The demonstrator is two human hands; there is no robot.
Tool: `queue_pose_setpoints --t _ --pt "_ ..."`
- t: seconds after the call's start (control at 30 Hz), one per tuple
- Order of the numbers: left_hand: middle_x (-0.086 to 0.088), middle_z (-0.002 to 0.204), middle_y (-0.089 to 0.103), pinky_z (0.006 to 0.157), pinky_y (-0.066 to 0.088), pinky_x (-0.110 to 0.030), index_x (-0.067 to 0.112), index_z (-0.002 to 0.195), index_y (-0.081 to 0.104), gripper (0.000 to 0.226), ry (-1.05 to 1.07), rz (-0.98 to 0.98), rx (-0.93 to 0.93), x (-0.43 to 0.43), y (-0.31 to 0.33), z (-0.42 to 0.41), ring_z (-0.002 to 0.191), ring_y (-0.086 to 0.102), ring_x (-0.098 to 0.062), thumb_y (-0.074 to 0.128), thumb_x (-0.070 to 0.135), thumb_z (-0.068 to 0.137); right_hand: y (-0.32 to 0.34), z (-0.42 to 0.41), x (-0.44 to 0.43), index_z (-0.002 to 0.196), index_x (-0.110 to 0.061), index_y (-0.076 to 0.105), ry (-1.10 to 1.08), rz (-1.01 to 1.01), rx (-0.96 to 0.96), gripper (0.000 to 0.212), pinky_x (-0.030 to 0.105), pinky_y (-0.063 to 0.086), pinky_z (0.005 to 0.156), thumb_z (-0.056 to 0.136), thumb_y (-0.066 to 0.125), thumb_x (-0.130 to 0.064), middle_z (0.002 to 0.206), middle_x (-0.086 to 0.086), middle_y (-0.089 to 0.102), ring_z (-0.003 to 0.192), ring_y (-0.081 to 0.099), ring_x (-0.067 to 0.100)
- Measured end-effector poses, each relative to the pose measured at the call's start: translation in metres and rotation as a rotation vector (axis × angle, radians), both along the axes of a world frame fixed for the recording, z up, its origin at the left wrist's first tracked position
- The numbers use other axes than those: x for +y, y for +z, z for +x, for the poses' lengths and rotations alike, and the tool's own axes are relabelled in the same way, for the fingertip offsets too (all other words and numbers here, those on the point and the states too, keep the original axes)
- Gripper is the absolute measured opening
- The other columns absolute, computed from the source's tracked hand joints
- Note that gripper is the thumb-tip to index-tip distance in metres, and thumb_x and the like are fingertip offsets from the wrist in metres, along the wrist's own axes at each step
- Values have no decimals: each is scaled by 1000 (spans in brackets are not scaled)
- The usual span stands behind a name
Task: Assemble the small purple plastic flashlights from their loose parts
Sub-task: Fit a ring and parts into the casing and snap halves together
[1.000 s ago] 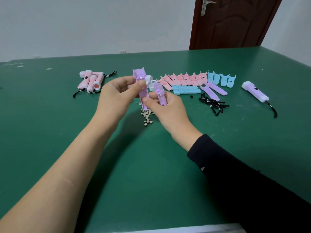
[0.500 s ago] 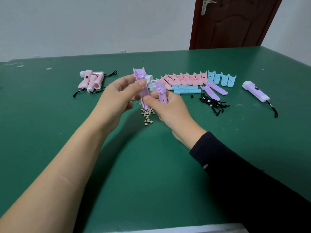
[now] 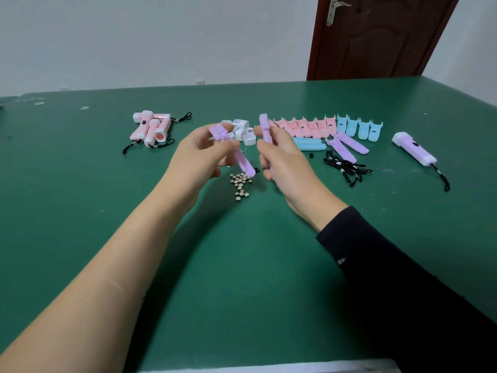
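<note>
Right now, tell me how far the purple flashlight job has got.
Done: one purple flashlight lies finished at far right. In hand: left hand grips one shell half, right hand the other half, not yet joined. Left: two purple halves, white caps, button cells and cords lie loose.

A wide green table (image 3: 242,278) with a pale near edge; behind its far edge a plain white wall (image 3: 161,36) with a small socket (image 3: 200,82); beyond its far right corner a dark brown door (image 3: 382,36) with a metal handle (image 3: 331,12).

The left hand (image 3: 199,154) and its forearm are bare, toward 7 o'clock. The right hand (image 3: 285,162) meets a black long sleeve (image 3: 403,292) toward 5 o'clock, with a pale fleck near the cuff.
</note>
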State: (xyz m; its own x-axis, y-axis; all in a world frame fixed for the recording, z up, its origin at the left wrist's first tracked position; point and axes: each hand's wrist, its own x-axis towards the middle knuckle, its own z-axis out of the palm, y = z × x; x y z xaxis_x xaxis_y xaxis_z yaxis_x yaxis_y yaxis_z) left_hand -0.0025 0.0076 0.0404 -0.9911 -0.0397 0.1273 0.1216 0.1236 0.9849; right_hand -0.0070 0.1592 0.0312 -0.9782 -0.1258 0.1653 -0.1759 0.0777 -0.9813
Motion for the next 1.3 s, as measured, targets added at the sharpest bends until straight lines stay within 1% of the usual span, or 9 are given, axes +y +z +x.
queue_pose_setpoints --t 0.13,0.23,0.3,0.43,0.57,0.73,0.93,1.03,1.3 --pt "11 78 68 64 40 -24 28 109 65 21 9 7 13 2 1 1 65 61 -6 65 21 89 -3 4 -1 109 -44 59 25 -43 127 28 7 42 65 98 52 -19 91 -15 60 69 52 -9" --pt "10 77 68 63 41 -24 27 110 65 22 4 30 15 2 2 1 64 60 -7 67 22 89 -3 4 1 122 -32 61 18 -259 -11 29 12 43 65 96 56 -21 105 -11 67 70 56 -5" --pt "11 76 68 63 41 -22 26 110 64 23 -2 46 14 3 3 1 63 61 -6 68 23 88 -3 2 2 116 -28 64 55 -385 -117 23 18 41 64 99 51 -21 100 -9 70 65 54 -1" --pt "12 78 69 61 43 -20 24 113 62 25 -64 72 -1 3 3 2 66 63 -4 70 29 89 -1 -1 2 126 -8 59 160 -592 -221 32 24 40 64 103 36 -12 110 6 63 71 54 10" --pt "13 85 73 56 47 -15 25 116 61 21 -126 107 -30 5 4 5 71 67 -3 59 33 97 1 1 2 109 -13 65 212 -672 -219 28 17 46 54 103 37 -13 111 6 67 71 66 6" --pt "10 87 72 56 49 -16 20 123 58 26 -144 162 -40 5 7 6 73 68 -5 57 26 98 -1 -1 3 116 -12 62 195 -722 -218 25 15 47 53 100 43 -9 119 8 65 91 67 15" --pt "0 91 69 59 51 -18 14 130 54 38 -191 205 -55 3 10 7 77 69 -7 63 11 93 -2 0 4 99 -25 72 161 -600 -139 24 17 40 63 96 53 -12 109 -6 71 90 65 8" --pt "-1 92 69 59 51 -17 15 128 57 36 -192 178 -32 3 11 8 78 69 -6 64 10 92 -3 0 3 106 -24 69 127 -520 -111 23 17 43 67 95 54 -10 102 -8 73 86 65 4" --pt "3 86 71 58 49 -17 11 123 61 34 -166 112 13 3 10 8 75 69 -6 68 13 90 -2 3 1 117 -18 65 96 -475 -112 26 10 45 64 95 55 -7 123 2 66 90 63 5"
